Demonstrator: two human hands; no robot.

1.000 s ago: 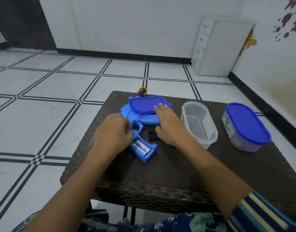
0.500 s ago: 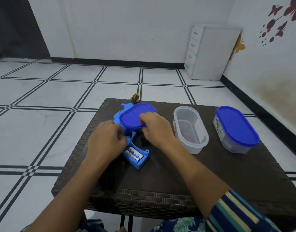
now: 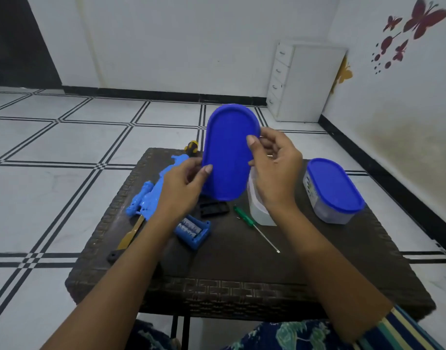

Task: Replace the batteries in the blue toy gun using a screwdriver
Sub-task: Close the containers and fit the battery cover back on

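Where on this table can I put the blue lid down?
The table is bare along its near edge, this side of the toy gun and green screwdriver, and in front of the closed container. Crowded left, around the gun.

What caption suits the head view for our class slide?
Left hand and right hand hold up a blue lid; the toy gun lies open.

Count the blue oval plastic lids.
2: one blue oval plastic lid held up by left hand and right hand; the other lid closes the clear plastic tub at right.
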